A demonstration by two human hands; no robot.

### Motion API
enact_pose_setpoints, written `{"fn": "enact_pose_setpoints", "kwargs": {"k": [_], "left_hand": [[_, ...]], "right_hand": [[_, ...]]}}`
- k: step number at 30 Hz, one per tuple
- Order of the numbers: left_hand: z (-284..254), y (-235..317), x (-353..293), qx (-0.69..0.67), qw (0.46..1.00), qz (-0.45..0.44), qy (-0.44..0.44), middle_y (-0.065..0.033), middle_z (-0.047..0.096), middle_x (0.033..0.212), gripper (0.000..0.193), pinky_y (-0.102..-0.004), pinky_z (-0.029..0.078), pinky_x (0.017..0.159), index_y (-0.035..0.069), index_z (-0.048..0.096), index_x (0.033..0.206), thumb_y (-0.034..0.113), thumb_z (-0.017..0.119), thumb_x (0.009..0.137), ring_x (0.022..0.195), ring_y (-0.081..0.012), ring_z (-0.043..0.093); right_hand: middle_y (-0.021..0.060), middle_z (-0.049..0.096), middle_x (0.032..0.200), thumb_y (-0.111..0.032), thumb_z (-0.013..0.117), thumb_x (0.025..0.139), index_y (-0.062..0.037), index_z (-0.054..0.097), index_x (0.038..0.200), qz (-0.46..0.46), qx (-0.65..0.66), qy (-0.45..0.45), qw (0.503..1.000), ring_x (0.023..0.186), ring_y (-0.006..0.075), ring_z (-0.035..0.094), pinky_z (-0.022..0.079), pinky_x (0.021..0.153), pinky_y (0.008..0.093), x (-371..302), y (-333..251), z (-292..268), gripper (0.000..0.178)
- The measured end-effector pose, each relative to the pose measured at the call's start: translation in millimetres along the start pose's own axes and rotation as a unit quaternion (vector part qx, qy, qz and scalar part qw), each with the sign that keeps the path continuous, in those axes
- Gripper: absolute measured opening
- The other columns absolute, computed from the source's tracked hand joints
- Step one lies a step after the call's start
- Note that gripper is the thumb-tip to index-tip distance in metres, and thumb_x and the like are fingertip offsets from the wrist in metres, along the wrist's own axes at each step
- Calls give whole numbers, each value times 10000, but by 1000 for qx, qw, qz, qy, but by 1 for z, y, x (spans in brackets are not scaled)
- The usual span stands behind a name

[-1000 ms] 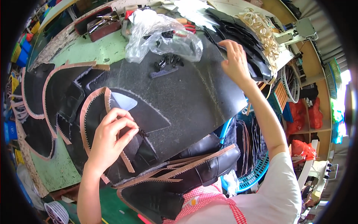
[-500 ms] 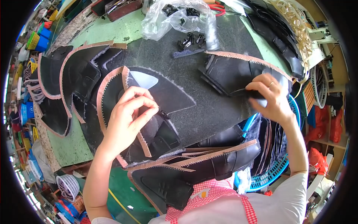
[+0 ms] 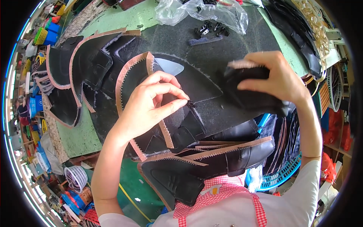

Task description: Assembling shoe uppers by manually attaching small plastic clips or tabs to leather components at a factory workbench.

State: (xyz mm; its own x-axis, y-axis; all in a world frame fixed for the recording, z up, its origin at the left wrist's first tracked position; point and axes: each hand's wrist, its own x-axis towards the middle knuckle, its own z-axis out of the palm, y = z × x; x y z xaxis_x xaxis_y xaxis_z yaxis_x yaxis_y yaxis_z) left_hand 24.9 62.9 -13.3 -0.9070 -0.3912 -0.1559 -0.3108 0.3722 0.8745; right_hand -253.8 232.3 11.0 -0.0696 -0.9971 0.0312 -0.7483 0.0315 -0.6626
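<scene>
My left hand (image 3: 149, 104) pinches a small black piece (image 3: 191, 103) between thumb and forefinger; it looks like a zipper slider. It sits at the top end of a dark zipper strip (image 3: 198, 118) on a black leather boot upper (image 3: 200, 81) with a zigzag-stitched tan edge. Fingers curled, my right hand (image 3: 281, 77) grips another black boot upper (image 3: 247, 89), smeared by motion and lifted over the dark mat. More loose small black pieces (image 3: 206, 29) lie beside a fuzzy dark strip (image 3: 205, 40) farther back.
Stitched uppers (image 3: 89, 60) overlap at the left of the dark mat (image 3: 172, 41). A clear plastic bag (image 3: 223, 19) lies at the back. Other uppers (image 3: 234, 157) rest across my lap; a blue basket (image 3: 281, 181) of dark pieces stands at the right.
My right hand has taken up the upper from the right side of the mat and moved it leftward. The left hand keeps its pinch. The whole view has shifted slightly.
</scene>
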Motion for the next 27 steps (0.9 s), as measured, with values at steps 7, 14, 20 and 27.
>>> {"fn": "enact_pose_setpoints", "kwargs": {"k": [7, 14, 20, 27], "left_hand": [[-3, 3, 5, 28, 1000, -11, -4, 58, 573, 1088, 145, -194, 338, 632, 100, 813, 1015, 109, 811, 870, 691, -19, 365], [-6, 4, 12, 56, 998, 2, -33, 17, 569, 1092, 166, -222, 416, 622, 127, 812, 1034, 124, 815, 867, 727, -50, 478], [-12, 2, 19, 83, 994, 12, -74, 35, 545, 1072, 203, -213, 376, 676, 96, 815, 1066, 126, 821, 866, 789, -51, 449], [-16, -5, 21, 38, 994, 24, -99, 2, 538, 1069, 207, -262, 434, 787, 73, 808, 1068, 125, 825, 868, 947, -116, 527]], "right_hand": [[149, 694, 906, -187, 853, 764, -14, 722, 1006, -82, 26, -31, 996, 867, 385, 668, 534, 748, 412, 0, -16, 19, 326], [145, 711, 900, -196, 847, 756, -51, 737, 1003, -84, 31, -59, 994, 871, 374, 689, 550, 752, 433, 5, -19, 30, 307], [150, 722, 908, -222, 848, 757, -62, 745, 1005, -80, 19, -58, 995, 878, 380, 692, 552, 765, 448, 10, -15, 35, 313], [154, 726, 903, -224, 848, 757, -66, 746, 1006, -70, 37, -74, 994, 883, 381, 695, 554, 774, 454, 11, -15, 36, 312]]}}
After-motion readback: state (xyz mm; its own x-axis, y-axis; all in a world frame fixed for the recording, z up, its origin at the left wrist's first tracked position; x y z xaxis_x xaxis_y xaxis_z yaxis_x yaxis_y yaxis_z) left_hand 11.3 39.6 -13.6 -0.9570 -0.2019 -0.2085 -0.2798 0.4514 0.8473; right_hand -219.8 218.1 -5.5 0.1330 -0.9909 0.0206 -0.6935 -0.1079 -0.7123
